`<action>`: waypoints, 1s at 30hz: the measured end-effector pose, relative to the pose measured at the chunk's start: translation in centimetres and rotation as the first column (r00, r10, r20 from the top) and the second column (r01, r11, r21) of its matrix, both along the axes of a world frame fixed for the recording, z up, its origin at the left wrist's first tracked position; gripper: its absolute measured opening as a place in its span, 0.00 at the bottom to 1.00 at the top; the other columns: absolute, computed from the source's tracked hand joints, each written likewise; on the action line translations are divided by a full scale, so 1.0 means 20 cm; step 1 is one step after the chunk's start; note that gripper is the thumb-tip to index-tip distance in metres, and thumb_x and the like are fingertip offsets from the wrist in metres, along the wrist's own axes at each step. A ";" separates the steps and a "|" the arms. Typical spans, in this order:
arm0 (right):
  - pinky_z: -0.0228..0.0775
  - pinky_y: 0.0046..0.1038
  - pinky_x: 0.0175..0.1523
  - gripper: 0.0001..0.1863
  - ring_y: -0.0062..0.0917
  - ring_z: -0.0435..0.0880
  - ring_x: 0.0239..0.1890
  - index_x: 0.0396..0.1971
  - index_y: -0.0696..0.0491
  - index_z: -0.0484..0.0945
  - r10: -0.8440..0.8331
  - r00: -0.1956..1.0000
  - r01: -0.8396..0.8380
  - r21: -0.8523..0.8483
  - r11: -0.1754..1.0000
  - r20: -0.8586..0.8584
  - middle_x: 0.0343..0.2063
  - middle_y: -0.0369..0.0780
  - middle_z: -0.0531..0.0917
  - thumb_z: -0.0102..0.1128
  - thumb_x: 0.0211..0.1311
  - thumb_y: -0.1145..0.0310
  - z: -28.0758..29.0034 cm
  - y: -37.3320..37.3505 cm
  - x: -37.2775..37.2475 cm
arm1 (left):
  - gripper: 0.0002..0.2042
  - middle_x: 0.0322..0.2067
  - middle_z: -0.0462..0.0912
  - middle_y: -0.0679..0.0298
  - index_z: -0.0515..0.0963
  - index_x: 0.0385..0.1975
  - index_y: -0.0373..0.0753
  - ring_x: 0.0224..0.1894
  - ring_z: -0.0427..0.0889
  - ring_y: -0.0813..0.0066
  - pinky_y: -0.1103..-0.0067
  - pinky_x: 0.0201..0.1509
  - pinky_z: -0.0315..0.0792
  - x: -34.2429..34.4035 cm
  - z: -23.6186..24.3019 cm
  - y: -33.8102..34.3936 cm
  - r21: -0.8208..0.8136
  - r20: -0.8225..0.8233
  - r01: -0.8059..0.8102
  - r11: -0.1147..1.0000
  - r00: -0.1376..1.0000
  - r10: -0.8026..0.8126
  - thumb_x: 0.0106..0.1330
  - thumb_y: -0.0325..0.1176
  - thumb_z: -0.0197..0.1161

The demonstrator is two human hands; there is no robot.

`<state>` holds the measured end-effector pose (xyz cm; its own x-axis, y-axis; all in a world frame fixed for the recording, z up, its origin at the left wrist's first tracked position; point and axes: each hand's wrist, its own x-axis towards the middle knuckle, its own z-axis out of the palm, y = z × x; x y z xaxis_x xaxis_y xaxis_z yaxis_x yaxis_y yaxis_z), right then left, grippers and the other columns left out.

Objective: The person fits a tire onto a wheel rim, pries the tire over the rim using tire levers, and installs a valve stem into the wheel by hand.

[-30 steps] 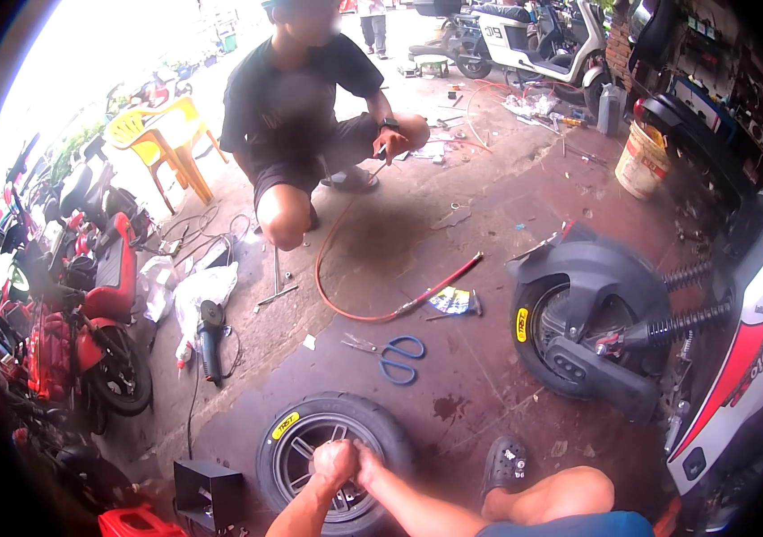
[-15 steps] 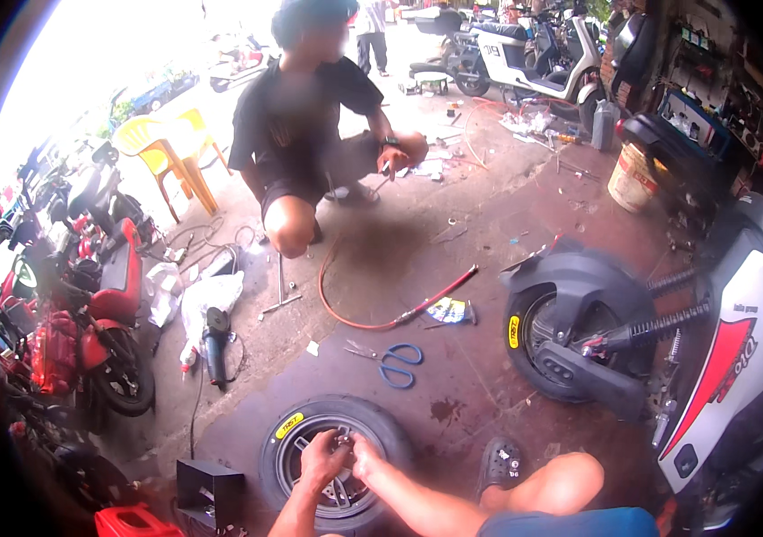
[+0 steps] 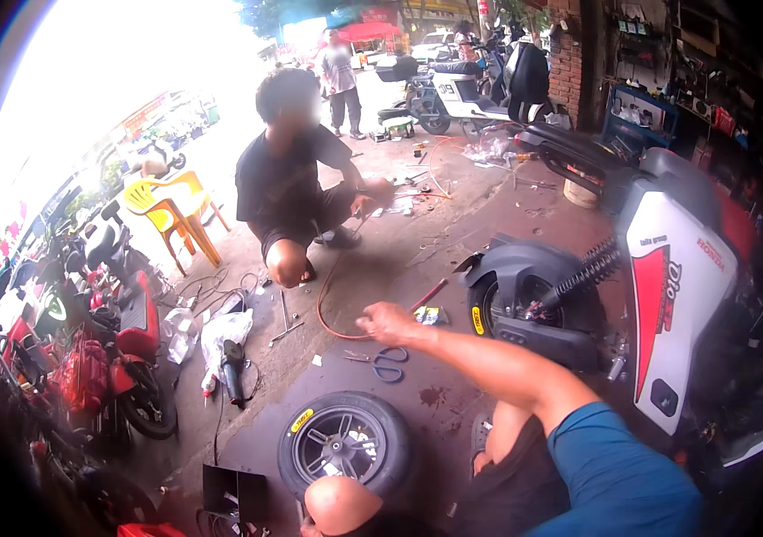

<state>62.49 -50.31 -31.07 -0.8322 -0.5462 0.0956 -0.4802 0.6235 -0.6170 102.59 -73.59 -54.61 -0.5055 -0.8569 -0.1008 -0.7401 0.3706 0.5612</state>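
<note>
My right hand point(image 3: 389, 322) reaches forward over the floor beside the thin red hose point(image 3: 326, 309). Its fingers look loosely bent and apart, and I make out nothing in them; whether they touch the hose is unclear. Just nearer lie blue-handled scissors point(image 3: 390, 365). My left hand point(image 3: 310, 529) shows only as a sliver at the lower edge, behind my knee, with its fingers hidden. Close by, a scooter wheel point(image 3: 346, 440) with a black tyre and a yellow label lies flat. My knee covers part of its near rim.
An angle grinder point(image 3: 233, 371) and plastic bags lie to the left, near red scooters point(image 3: 135, 358). An open black box point(image 3: 234, 497) stands left of the wheel. A white and red scooter point(image 3: 677, 295) fills the right. Ahead, a person in black point(image 3: 287, 179) squats near yellow chairs point(image 3: 180, 210).
My right hand has left the wheel's hub and stretched forward to the hose. My left hand has drawn back to the lower edge. The view has tilted up.
</note>
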 end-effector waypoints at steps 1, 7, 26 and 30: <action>0.69 0.43 0.50 0.19 0.46 0.79 0.44 0.33 0.56 0.80 0.018 0.999 -0.016 0.043 0.999 -0.030 0.37 0.52 0.81 0.48 0.59 0.55 0.02 0.05 0.05 | 0.19 0.40 0.80 0.55 0.77 0.42 0.34 0.42 0.80 0.59 0.69 0.48 0.72 0.00 0.02 -0.01 -0.001 -0.003 0.001 1.000 1.000 -0.001 0.51 0.36 0.61; 0.70 0.42 0.47 0.16 0.44 0.80 0.41 0.33 0.54 0.80 0.141 0.986 -0.108 0.303 0.947 -0.087 0.34 0.48 0.82 0.51 0.59 0.56 -0.19 0.34 0.25 | 0.19 0.40 0.80 0.55 0.76 0.43 0.34 0.42 0.80 0.59 0.68 0.48 0.72 0.02 0.05 0.01 0.005 -0.010 0.043 0.999 0.999 -0.043 0.51 0.36 0.61; 0.68 0.41 0.52 0.18 0.42 0.78 0.47 0.39 0.52 0.80 0.211 0.976 -0.216 0.415 0.884 0.058 0.39 0.48 0.82 0.51 0.58 0.56 -0.17 0.32 0.30 | 0.20 0.40 0.80 0.54 0.74 0.45 0.33 0.41 0.81 0.58 0.67 0.49 0.73 -0.03 0.09 0.03 0.052 -0.025 0.097 0.994 0.995 -0.096 0.51 0.36 0.61; 0.68 0.41 0.52 0.18 0.42 0.78 0.47 0.39 0.52 0.80 0.202 0.976 -0.218 0.435 0.874 0.083 0.39 0.48 0.81 0.51 0.58 0.56 -0.16 0.31 0.32 | 0.21 0.41 0.80 0.54 0.74 0.45 0.33 0.41 0.81 0.58 0.67 0.49 0.73 -0.05 0.08 0.03 0.068 -0.040 0.094 0.993 0.995 -0.092 0.51 0.35 0.61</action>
<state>68.83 -44.18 -34.18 -0.6914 -0.6880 -0.2206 -0.6142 0.7204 -0.3221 101.56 -73.04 -52.94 -0.5871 -0.7976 -0.1386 -0.6828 0.3959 0.6140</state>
